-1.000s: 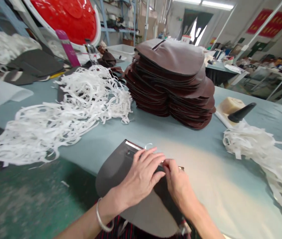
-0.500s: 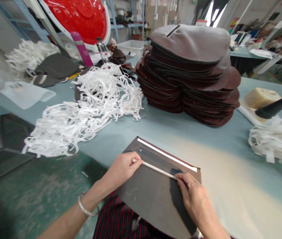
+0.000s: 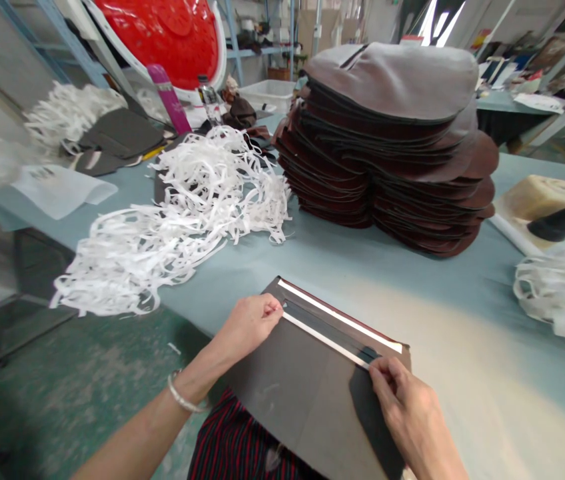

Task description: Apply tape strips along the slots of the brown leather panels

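White strip (image 3: 325,340) stretches between left hand (image 3: 250,323) and right hand (image 3: 407,400), both pinching its ends, seemingly just above the table's (image 3: 242,267) near edge.

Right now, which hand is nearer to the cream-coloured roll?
Right. The right hand is left of the roll, closer to the camera; the left hand is farther left.

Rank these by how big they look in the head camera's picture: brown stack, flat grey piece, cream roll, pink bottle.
Largest: brown stack and flat grey piece, too close to rank; the piece is nearer and partly covered.
Then: cream roll.
Smallest: pink bottle.
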Motion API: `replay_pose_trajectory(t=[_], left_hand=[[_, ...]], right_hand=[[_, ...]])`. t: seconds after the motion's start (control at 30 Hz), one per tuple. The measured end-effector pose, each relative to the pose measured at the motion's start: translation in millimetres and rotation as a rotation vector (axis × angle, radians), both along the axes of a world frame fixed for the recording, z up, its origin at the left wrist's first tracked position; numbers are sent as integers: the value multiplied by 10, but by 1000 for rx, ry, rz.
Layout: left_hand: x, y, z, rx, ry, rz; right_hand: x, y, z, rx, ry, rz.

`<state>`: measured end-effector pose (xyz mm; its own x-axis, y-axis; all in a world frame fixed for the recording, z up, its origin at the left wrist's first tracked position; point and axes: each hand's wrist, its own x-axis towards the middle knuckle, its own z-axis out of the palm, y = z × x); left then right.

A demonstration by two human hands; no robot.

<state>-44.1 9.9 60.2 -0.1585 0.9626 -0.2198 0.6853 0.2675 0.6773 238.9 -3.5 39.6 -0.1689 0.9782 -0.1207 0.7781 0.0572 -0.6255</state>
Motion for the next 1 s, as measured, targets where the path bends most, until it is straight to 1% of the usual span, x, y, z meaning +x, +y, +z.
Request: replay_pose_trajectory(t=[0.07,0.23,0.4,0.63,0.77,0.8,0.87,0.93,1.0], left_hand=[[-8,12,8,-13,-19,-10],[-17,32,-13,-62,-1,54],[-27,52,-35,-84,-6,22],[2,93,-43,-83,80,58],[13,95,-92,-106,137,61],[18,86,-118,-91,162,68],[38,55,-183,-5,214,92],[74,9,-253,131,248,98],[121,-51,-311,272,297,65]], right_hand=[[17,-2,-22,-29,-16,-17],[33,-12,-34,-75,-49,-89],[23,-9,10,-95,-38,-93],[24,25,-7,-105,-39,-97],[18,52,-8,-159,-38,-125],[14,57,1,-176,-35,-131],[4,61,28,-189,-17,-133],[-6,61,58,-188,17,-123],[-12,61,80,-185,46,-121]])
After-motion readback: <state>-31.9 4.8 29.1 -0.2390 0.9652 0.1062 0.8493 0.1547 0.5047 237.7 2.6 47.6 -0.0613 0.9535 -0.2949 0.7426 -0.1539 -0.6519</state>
